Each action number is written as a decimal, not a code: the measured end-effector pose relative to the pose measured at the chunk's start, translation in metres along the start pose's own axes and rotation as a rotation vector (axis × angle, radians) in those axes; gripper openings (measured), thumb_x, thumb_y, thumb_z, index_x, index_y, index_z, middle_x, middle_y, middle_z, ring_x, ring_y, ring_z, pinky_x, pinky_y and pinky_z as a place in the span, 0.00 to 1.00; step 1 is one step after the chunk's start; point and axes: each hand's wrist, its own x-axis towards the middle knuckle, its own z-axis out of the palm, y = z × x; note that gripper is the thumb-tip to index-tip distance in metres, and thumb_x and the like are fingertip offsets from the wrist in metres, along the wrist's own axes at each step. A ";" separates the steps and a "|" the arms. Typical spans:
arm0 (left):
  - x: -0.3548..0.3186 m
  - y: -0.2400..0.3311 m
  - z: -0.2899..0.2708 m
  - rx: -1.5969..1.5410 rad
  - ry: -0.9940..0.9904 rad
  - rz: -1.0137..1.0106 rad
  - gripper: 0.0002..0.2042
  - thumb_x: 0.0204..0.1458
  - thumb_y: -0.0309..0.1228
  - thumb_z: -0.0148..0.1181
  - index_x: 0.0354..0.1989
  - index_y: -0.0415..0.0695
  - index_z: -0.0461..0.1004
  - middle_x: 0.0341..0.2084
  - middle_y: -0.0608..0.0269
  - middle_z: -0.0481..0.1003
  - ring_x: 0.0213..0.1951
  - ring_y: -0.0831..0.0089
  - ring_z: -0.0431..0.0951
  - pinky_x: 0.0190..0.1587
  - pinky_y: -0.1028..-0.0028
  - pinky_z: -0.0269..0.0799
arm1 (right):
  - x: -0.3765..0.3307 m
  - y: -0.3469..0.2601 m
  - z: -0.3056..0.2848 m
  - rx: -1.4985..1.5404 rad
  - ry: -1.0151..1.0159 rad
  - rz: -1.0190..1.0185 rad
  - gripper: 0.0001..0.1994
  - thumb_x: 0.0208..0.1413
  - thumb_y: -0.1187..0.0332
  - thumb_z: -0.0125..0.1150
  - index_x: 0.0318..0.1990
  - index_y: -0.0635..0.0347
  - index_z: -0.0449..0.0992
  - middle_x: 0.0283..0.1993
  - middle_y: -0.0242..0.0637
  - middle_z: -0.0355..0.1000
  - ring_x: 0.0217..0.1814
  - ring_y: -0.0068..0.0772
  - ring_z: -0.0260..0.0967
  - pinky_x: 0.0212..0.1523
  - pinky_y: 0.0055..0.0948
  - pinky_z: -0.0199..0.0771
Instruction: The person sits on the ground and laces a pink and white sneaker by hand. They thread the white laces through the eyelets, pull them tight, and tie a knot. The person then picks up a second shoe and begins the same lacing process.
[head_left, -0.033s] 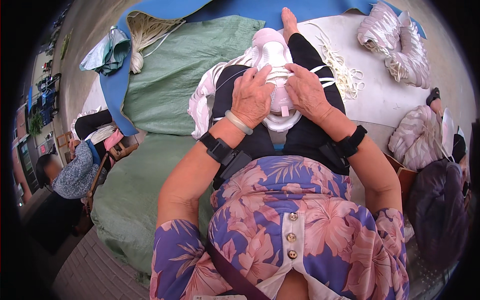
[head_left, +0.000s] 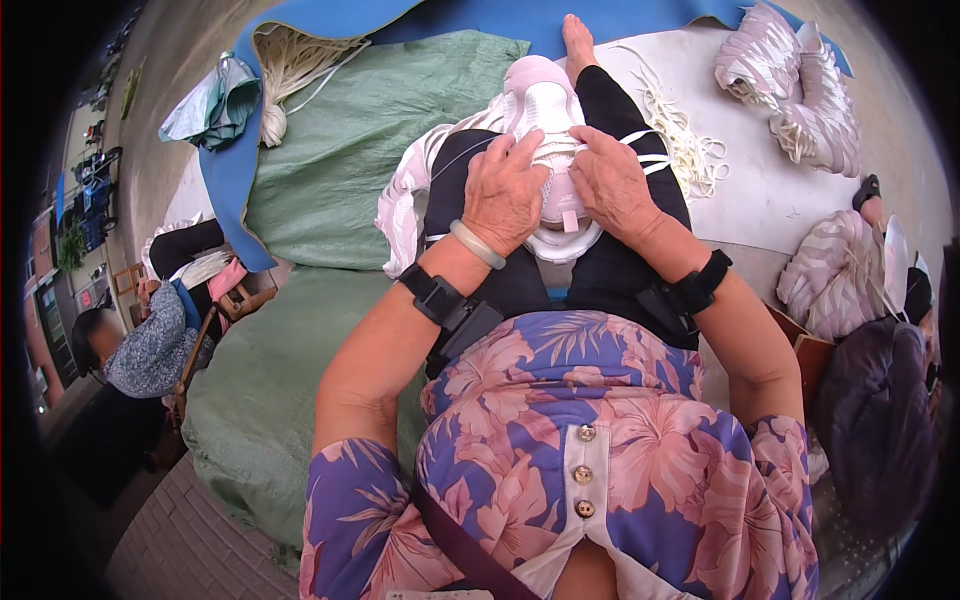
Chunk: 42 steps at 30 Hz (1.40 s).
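Observation:
Between my knees a pale pink and white shoe upper (head_left: 540, 88) lies with its toe away from me and its pink tongue (head_left: 563, 200) toward me. A flat white shoelace (head_left: 560, 150) runs in rows across its middle. My left hand (head_left: 503, 195) is on the shoe's left side, fingers bent and pressed onto the lacing. On the opposite side my right hand (head_left: 612, 185) has its thumb and fingers closed at the lace. Loose lace ends (head_left: 652, 150) stretch over my right thigh. My fingers partly hide the eyelets.
A string of pink and white uppers (head_left: 405, 195) hangs by my left leg. Loose white laces (head_left: 690, 150) lie on a white sheet at right, near more bundled uppers (head_left: 790, 85). A lace bundle (head_left: 300, 60) rests at far left, beside green sacking (head_left: 330, 190). A person (head_left: 150, 345) sits at left.

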 end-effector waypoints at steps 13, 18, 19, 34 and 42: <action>-0.001 -0.001 -0.007 -0.030 -0.045 0.017 0.09 0.36 0.23 0.54 0.27 0.44 0.76 0.48 0.58 0.70 0.49 0.58 0.67 0.46 0.63 0.63 | 0.010 0.001 -0.013 0.037 -0.141 -0.080 0.06 0.47 0.69 0.55 0.32 0.59 0.73 0.52 0.39 0.62 0.56 0.40 0.57 0.55 0.53 0.52; 0.001 -0.004 -0.005 -0.081 -0.045 -0.066 0.07 0.39 0.25 0.56 0.29 0.43 0.76 0.48 0.58 0.70 0.46 0.60 0.70 0.45 0.65 0.64 | 0.021 0.003 -0.012 -0.025 -0.180 -0.095 0.07 0.46 0.65 0.58 0.31 0.56 0.74 0.51 0.34 0.62 0.59 0.36 0.55 0.56 0.55 0.50; 0.001 -0.003 -0.005 -0.084 -0.037 -0.072 0.07 0.39 0.26 0.57 0.29 0.43 0.76 0.48 0.58 0.70 0.46 0.60 0.70 0.45 0.65 0.64 | 0.021 0.003 -0.014 -0.038 -0.174 -0.117 0.07 0.46 0.65 0.58 0.31 0.56 0.74 0.51 0.34 0.63 0.59 0.35 0.55 0.57 0.55 0.49; -0.001 -0.004 0.003 -0.128 -0.034 -0.123 0.10 0.42 0.27 0.59 0.35 0.42 0.73 0.47 0.58 0.69 0.41 0.60 0.71 0.43 0.65 0.63 | 0.013 -0.001 -0.005 -0.093 -0.145 -0.066 0.08 0.45 0.71 0.52 0.34 0.62 0.70 0.52 0.40 0.61 0.59 0.40 0.55 0.56 0.58 0.51; 0.004 0.001 0.010 -0.069 -0.044 -0.181 0.06 0.42 0.27 0.58 0.31 0.43 0.71 0.48 0.60 0.68 0.41 0.60 0.70 0.42 0.65 0.62 | 0.012 -0.001 -0.007 -0.023 -0.218 -0.049 0.08 0.45 0.72 0.52 0.33 0.63 0.72 0.53 0.41 0.60 0.59 0.39 0.56 0.55 0.58 0.53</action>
